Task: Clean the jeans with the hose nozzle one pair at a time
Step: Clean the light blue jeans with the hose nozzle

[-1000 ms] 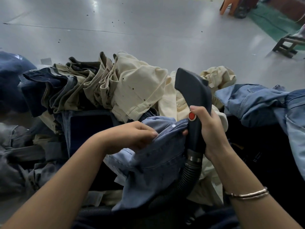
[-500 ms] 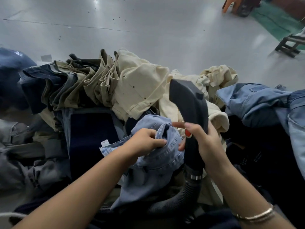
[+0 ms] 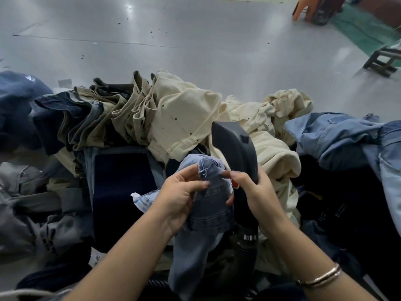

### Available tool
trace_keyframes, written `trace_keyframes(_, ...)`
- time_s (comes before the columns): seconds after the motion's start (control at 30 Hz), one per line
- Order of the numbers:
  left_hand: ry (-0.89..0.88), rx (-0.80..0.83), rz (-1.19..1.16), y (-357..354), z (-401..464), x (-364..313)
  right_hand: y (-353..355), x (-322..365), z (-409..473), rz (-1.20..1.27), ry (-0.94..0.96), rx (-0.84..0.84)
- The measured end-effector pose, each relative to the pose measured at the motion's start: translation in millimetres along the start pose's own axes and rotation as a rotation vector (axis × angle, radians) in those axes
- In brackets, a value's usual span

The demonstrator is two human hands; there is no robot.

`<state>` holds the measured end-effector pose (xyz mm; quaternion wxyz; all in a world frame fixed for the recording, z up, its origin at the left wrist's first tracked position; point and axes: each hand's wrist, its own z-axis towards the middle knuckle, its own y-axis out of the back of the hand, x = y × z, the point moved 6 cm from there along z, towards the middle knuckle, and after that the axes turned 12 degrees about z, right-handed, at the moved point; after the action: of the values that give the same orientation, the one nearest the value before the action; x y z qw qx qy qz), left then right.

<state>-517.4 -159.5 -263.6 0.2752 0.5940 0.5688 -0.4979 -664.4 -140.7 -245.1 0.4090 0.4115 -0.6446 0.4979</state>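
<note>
Presently, progress: one light-blue pair of jeans (image 3: 208,213) in hand at centre; how many are cleaned, cannot tell.
Remaining: heaped jeans pile (image 3: 152,118) behind looks unsorted, likely most of the job.
Left hand (image 3: 180,196): thumb and fingers pinch the denim's waistband edge.
Right hand (image 3: 253,192): curled round the hose nozzle (image 3: 236,148), forefinger reaching onto the denim beside the red button (image 3: 235,184).
Nozzle: upright, touching the jeans.

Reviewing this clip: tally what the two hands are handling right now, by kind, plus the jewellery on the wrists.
Light blue jeans, pinched by the left hand: 1
Hose nozzle, gripped by the right hand: 1
Bracelet, right wrist: 1
Total: 3
The heaped garments behind overlap too much to count.
</note>
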Motion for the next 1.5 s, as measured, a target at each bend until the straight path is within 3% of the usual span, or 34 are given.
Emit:
trace_keyframes(0.23,-0.123,-0.143,-0.023,19,15,-4,16,15,-4,-0.065,-0.067,0.084)
trace_keyframes(0.43,-0.142,-0.170,-0.001,28,27,-6,13,8,-31,-0.195,-0.278,0.218)
trace_keyframes(0.9,-0.189,-0.097,0.145,7,23,9,23,27,-21,-0.201,-0.145,0.028)
trace_keyframes(1.1,-0.240,-0.017,0.044,7,23,0,16,16,-30,-0.297,-0.265,0.164)
trace_keyframes(1.33,-0.220,0.017,0.172,1,24,5,20,27,-15,-0.222,-0.192,0.025)
trace_keyframes(1.5,-0.237,-0.032,0.163,8,25,-4,15,30,-22,-0.237,-0.262,0.109)
